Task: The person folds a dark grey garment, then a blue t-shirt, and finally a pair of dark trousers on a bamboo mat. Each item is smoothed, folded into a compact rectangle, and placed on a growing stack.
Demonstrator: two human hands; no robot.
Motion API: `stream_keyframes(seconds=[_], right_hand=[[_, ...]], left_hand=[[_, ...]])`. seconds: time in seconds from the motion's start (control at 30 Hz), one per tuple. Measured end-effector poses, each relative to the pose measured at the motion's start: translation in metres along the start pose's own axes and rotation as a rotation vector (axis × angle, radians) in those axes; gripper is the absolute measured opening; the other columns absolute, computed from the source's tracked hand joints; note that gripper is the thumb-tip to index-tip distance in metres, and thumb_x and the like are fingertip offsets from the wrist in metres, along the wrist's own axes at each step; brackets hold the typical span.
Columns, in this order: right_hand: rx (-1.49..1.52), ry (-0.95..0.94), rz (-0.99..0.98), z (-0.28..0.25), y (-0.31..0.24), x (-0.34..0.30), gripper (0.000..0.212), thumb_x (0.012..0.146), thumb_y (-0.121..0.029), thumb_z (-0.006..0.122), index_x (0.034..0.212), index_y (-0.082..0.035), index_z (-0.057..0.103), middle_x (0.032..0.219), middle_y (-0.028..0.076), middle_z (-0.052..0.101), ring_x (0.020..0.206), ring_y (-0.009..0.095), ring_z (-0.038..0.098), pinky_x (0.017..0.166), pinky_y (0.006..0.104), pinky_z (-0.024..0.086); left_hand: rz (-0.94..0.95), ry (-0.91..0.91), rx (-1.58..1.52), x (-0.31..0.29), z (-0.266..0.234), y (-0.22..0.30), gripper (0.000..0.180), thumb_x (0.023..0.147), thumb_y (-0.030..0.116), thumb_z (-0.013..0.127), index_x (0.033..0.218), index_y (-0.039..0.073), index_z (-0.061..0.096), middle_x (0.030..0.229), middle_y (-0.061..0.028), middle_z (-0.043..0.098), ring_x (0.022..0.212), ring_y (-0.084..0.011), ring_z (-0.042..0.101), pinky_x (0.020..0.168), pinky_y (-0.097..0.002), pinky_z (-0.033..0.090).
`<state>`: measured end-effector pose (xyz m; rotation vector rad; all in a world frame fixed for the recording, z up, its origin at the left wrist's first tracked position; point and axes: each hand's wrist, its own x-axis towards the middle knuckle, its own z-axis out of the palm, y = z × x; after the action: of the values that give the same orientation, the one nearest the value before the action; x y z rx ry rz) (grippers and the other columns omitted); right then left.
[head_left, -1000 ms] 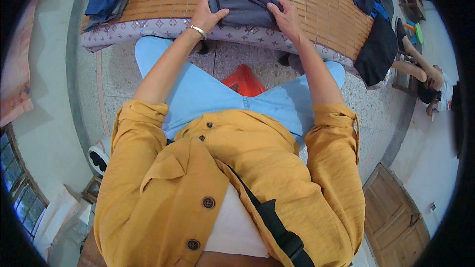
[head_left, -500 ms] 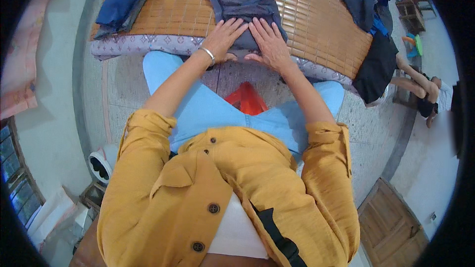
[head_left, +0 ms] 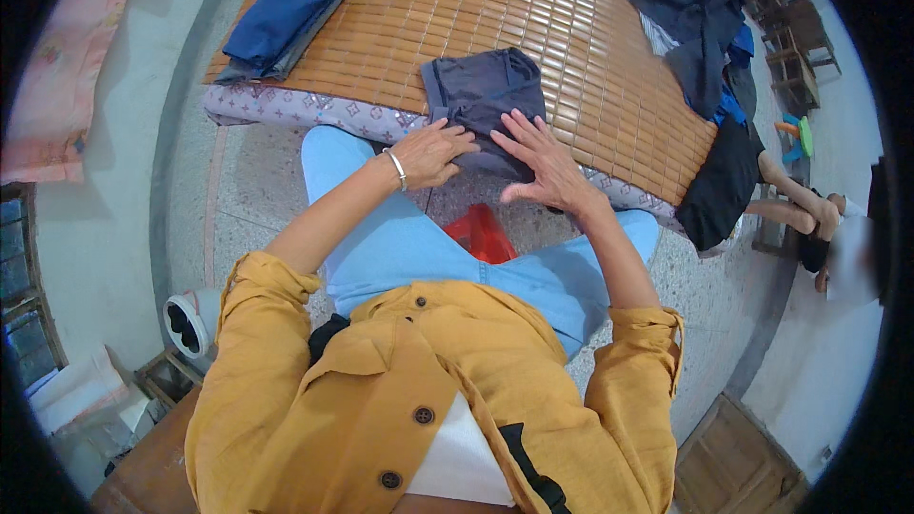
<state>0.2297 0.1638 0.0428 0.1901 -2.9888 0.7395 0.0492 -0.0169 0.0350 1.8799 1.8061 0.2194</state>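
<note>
Our left hand (head_left: 435, 152), fingers slightly apart, and our right hand (head_left: 554, 169), fingers spread, lie over the near part of a folded dark-grey garment (head_left: 484, 86), clamping nothing. It sits across the slatted mat's (head_left: 390, 29) near edge. We seem to be smoothing it; next calls for flat, even palms. Folded navy clothing (head_left: 293, 14) lies far left.

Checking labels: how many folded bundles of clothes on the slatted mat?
2: a blue-and-grey stack at the left of the slatted mat, and a dark grey garment at its near edge. More could be hidden under the loose heap at right.
</note>
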Motion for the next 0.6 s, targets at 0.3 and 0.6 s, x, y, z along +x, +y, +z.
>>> stream_keyframes(seconds=[0.3,0.6], right_hand=[[0.060,-0.038,-0.001,0.001,0.017,-0.003,0.067,0.074,-0.018,0.068,0.134,-0.010,0.040,0.134,0.015,0.045,0.127,0.025,0.040,0.105,0.0428,0.031],[0.770,0.553,0.768,0.037,0.051,0.051,0.029,0.082,-0.025,0.064,0.092,0.002,0.064,0.074,0.012,0.063,0.067,0.018,0.058,0.067,0.0325,0.047]], left_hand=[[-0.096,-0.016,-0.402,0.003,-0.041,-0.020,0.038,0.084,0.025,0.052,0.114,0.002,0.053,0.106,-0.0204,0.059,0.099,-0.0339,0.056,0.087,-0.0396,0.041],[-0.509,0.459,-1.711,0.047,-0.024,-0.087,0.044,0.090,0.036,0.055,0.118,0.003,0.052,0.105,-0.0079,0.061,0.098,-0.0161,0.057,0.084,-0.0337,0.047]])
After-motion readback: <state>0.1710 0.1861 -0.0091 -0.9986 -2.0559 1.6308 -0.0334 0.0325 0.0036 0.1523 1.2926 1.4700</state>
